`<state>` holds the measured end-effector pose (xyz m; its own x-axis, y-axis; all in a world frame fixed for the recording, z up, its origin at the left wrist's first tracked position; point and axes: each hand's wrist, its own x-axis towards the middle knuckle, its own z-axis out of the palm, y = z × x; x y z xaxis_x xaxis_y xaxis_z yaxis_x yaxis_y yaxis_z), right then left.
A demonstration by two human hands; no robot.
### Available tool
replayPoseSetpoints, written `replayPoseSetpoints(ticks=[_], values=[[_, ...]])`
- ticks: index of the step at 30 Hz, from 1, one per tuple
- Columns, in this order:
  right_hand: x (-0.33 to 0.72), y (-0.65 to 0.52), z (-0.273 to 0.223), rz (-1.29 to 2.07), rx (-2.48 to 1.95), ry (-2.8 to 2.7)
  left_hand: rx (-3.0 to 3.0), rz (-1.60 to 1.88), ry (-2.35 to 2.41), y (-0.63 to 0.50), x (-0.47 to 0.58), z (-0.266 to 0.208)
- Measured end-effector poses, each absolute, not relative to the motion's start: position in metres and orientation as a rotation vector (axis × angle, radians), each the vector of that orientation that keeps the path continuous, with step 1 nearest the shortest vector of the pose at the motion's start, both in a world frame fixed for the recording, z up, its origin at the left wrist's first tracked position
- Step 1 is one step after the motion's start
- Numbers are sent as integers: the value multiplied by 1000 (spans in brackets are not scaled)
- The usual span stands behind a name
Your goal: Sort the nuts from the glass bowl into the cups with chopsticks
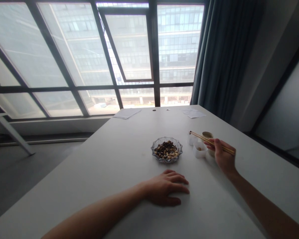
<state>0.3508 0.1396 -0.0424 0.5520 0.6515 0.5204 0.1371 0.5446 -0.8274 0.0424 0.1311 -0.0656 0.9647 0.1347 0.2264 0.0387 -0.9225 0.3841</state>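
My right hand (pixel 223 157) is closed around a pair of wooden chopsticks (pixel 200 136), which point left above several small cups. At their tips is a small dark piece (pixel 190 132), too small to name. Below them stand a white square cup (pixel 198 154) with a little something brownish inside, another whitish cup (pixel 192 140) behind it, and a tan round cup (pixel 207 134) partly behind the chopsticks. A scalloped glass bowl (pixel 153 153) holds a heap of mixed dark and pale pieces (pixel 166 149). My left hand (pixel 165 188) lies flat on the table, fingers spread, in front of the bowl.
The white table (pixel 109 186) stretches toward large windows (pixel 129 46). Papers (pixel 127 113) lie at its far left corner, with more sheets (pixel 193 113) at the far right. A dark curtain (pixel 219 59) hangs beyond the right edge. Another table's leg (pixel 16 136) shows at left.
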Motion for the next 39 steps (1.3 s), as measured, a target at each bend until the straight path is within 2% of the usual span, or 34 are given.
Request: replayPoseSetpoints(ticks=[8,21,39], values=[[344,137,-40,409,-942,-960,2729,347,134,131,43,-64],[291,144,-71,796,-875,-1222,2713,359,134,132,42,-65],[286,148,-71,800,-873,-1105,2737,305,159,130,42,-62]])
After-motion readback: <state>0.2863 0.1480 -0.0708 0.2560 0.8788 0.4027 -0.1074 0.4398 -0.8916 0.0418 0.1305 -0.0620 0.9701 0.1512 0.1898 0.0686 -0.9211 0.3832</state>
